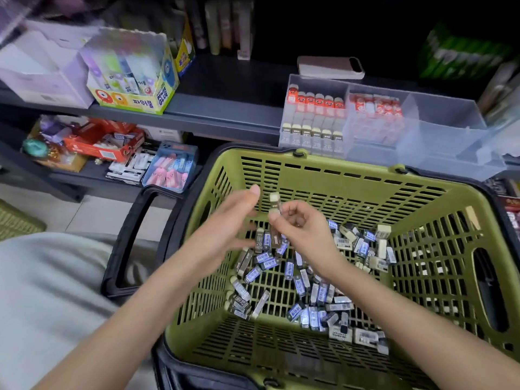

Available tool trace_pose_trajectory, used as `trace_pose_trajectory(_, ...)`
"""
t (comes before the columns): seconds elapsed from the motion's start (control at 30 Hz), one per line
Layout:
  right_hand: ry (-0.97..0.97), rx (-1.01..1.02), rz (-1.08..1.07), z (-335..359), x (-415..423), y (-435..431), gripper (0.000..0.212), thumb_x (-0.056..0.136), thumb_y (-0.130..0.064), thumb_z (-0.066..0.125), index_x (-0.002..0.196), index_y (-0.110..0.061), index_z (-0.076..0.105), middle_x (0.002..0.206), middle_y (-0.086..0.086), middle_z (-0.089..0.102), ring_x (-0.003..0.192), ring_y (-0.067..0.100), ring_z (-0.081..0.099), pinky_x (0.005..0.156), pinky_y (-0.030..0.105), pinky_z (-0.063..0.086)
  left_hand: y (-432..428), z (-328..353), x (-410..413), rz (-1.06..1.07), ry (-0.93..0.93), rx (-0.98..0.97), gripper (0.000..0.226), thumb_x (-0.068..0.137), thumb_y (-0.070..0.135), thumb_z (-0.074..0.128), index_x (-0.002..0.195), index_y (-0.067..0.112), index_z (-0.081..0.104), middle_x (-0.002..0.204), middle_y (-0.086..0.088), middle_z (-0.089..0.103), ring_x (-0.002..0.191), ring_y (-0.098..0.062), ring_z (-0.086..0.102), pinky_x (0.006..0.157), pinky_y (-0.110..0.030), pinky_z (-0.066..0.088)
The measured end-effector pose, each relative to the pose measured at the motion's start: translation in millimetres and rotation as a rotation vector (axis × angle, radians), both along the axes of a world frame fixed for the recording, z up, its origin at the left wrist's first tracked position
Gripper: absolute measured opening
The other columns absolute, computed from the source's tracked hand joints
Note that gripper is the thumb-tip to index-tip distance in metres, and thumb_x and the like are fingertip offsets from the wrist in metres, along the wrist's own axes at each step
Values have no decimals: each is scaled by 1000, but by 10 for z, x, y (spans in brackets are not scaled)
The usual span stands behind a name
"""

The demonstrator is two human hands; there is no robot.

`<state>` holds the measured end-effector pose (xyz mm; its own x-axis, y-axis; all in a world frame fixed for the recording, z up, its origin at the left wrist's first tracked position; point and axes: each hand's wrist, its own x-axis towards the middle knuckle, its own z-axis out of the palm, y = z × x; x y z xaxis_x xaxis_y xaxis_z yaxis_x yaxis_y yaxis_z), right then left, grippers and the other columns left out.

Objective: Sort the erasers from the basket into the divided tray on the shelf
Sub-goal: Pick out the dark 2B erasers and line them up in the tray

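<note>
Over the basket (pixel 351 175), one eraser (pixel 275 204) upright in the right grip (pixel 301 229)

Dark grey shelf (pixel 225 108); pale tiled floor (pixel 92 212) below; dim light.

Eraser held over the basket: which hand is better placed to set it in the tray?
Right. The right hand pinches the eraser, and the divided tray sits ahead on that side; the left hand is spread open, farther from it.
</note>
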<state>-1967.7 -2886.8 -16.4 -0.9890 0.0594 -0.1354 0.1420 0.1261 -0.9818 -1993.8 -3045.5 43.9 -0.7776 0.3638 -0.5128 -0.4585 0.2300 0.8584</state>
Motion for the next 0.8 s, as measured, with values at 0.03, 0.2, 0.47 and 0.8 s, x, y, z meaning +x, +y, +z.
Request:
trace_pose_trajectory(0.03, 44, 37, -1, 104, -3, -44, 16, 78, -32, 71, 85, -22, 60, 73, -4, 63, 66, 14, 57, 65, 36, 52, 74, -28, -11, 9, -230, 108, 51, 79, 64, 46, 117, 30, 54, 121, -5, 58, 110, -23, 58, 89, -42, 54)
trace_pose_trajectory(0.2, 207, 327, 202, 213, 30, -132, 33, 71, -42, 70, 98, -23, 68, 98, -16, 62, 79, 0, 54, 70, 18, 47, 145, -62, -58, 254, -525, 345, 52, 89, 52, 48, 107, 8, 68, 98, -15, 72, 85, -25, 72, 68, -40, 59)
trace_pose_trajectory(0.47, 143, 714, 380, -594, -143, -30, 24, 87, -21, 63, 110, -17, 67, 112, -2, 66, 105, 12, 54, 94, 33, 42, -110, -16, -224, 422, -282, 369, 42, 90, 35, 49, 59, 8, 55, 83, -16, 69, 68, -26, 68, 46, -24, 50)
trace_pose_trajectory(0.8, 261, 1140, 705, -1174, -226, -220, 30, 88, -40, 56, 105, -17, 64, 103, 0, 59, 102, 19, 47, 90, 34, 35, -169, 1, -225, 400, -428, 675, 25, 64, 19, 69, 79, 2, 57, 85, -14, 53, 79, -23, 53, 61, -25, 50)
